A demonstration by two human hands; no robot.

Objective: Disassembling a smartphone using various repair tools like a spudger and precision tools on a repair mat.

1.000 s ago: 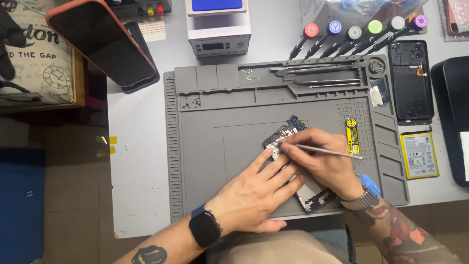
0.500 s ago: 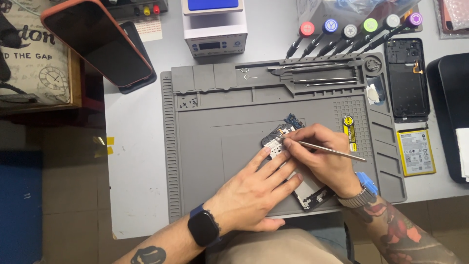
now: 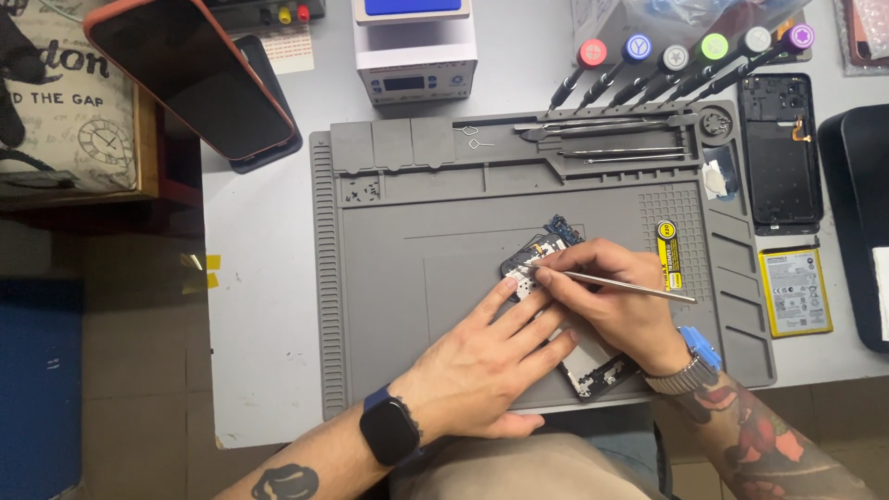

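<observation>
An opened phone (image 3: 546, 250) lies tilted in the middle of a grey silicone work mat (image 3: 398, 278), its circuit board exposed at the upper end. My left hand (image 3: 491, 356) lies flat across the phone's body and presses it down, fingers spread. My right hand (image 3: 616, 301) pinches a thin metal tool (image 3: 630, 284) like a pen, with its tip on the board near the phone's top. Much of the phone is hidden beneath both hands; its lower end (image 3: 602, 375) shows between them.
Colour-capped screwdrivers (image 3: 685, 60) stand in a row at the back right. A black phone frame (image 3: 780, 153) and a battery (image 3: 795, 292) lie right of the mat. A white device (image 3: 415, 46) sits at the back, an orange-cased phone (image 3: 190, 74) back left. Tweezers (image 3: 611, 153) rest in the mat's tray.
Hands and tool hold almost the same pose; the view has shifted slightly, and the tool tip has edged a little along the board.
</observation>
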